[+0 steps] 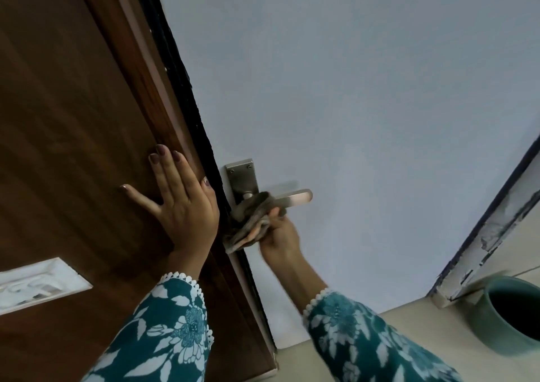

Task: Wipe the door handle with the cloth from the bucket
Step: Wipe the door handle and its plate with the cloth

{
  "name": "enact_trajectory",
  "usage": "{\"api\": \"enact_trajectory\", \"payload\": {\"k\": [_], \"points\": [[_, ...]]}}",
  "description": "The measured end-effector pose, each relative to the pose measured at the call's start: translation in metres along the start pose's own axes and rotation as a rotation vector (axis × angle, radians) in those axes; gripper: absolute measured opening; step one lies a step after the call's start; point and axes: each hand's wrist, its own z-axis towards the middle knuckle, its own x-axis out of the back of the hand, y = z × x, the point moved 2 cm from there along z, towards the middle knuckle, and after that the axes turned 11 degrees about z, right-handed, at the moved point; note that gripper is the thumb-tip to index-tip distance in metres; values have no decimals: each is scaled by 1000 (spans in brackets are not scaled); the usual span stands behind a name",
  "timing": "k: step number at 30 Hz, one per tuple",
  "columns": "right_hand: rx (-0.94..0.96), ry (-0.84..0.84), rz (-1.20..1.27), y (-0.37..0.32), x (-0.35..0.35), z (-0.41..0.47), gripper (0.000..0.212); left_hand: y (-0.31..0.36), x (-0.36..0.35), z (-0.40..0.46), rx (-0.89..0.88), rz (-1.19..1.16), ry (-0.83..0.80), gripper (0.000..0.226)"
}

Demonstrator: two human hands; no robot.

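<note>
A silver lever door handle (296, 197) with its backplate (242, 178) is mounted on the pale blue door (350, 104). My right hand (279, 234) is shut on a crumpled grey-brown cloth (253, 220), which is pressed over the inner part of the lever near the plate. The lever's outer end shows bare. My left hand (178, 203) lies flat with fingers spread against the brown wooden door (73, 118) to the left. A green bucket (511, 314) stands on the floor at the lower right.
A dark gap runs between the brown door and the blue one. A worn white-and-blue frame (482, 241) leans at the right beside the bucket. A white recessed panel (38, 288) sits in the brown door at lower left. Beige floor lies below.
</note>
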Motion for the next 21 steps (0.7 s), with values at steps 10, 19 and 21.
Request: {"api": "enact_trajectory", "payload": {"k": [10,19,21], "points": [[120,69,-59,-71,9,-3,20,-13,5,-3,-96,-46,-65,66],[279,49,-178,-86,15,6,22,-8,-3,-5,-60,-20,-4,65],[230,31,-57,-70,21,12,21,-7,-2,-4,-68,-10,0,65]]}}
